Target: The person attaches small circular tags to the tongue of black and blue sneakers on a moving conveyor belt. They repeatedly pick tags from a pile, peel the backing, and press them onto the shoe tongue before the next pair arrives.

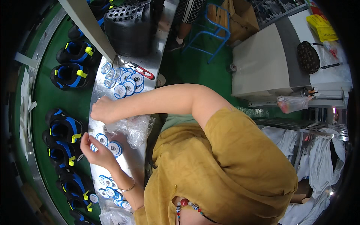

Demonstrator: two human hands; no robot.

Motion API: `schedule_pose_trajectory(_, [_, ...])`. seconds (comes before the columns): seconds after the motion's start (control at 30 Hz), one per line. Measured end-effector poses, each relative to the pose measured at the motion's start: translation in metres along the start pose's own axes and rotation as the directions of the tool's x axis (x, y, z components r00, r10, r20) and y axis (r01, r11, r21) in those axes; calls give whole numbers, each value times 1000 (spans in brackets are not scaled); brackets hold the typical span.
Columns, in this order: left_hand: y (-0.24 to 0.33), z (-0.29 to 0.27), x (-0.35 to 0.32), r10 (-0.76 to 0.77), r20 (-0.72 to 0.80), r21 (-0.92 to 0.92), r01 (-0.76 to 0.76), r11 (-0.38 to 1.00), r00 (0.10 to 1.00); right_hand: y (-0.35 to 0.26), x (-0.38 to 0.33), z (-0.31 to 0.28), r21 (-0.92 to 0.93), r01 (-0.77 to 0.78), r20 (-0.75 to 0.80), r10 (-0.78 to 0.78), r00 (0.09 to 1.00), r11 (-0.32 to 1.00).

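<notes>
My right hand is closed in a fist over the metal bench; whatever its fingers hold, if anything, is hidden. Just beyond it lies a pile of round white tags with blue rims. My left hand is raised with its fingers loosely bent and apart, and nothing shows in them. Beside it sits a smaller stack of the same round tags. A crumpled clear plastic bag lies between my forearms. Another group of tags is spread next to my left forearm.
Black-and-blue shoes with yellow tabs line a green conveyor to the left. A red-handled cutter lies near a black perforated basket. A pale post rises from the bench. A blue-framed stool stands behind.
</notes>
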State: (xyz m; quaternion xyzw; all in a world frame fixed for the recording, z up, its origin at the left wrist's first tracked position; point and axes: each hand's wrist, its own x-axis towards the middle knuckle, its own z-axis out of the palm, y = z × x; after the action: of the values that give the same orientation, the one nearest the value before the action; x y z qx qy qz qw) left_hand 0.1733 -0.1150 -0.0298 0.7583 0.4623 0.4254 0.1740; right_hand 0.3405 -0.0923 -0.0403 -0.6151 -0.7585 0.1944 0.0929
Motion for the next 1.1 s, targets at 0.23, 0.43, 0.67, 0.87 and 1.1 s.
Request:
schedule_pose_trajectory(0.23, [2, 20, -34, -56, 141, -30, 61, 998, 988, 1, -16, -15, 40, -151, 34, 150, 988, 988])
schedule_pose_trajectory(0.43, [18, 39, -26, 22, 194, -10, -20, 1000, 981, 20, -22, -1, 246, -174, -69, 196, 978, 954])
schedule_pose_trajectory(0.67, [30, 49, -22, 78, 229, -30, -73, 997, 970, 34, -38, -8, 388, -48, -269, 163, 949, 920])
schedule_pose_trajectory(0.87, [39, 52, -35, 55, 325, -6, -56, 998, 944, 39, -33, -16, 614, -117, -27, 169, 985, 780])
schedule_pose_trajectory(1.1, [38, 58, -40, 120, 378, 41, -146, 988, 918, 46, -17, -29, 559, 27, -184, 92, 979, 829])
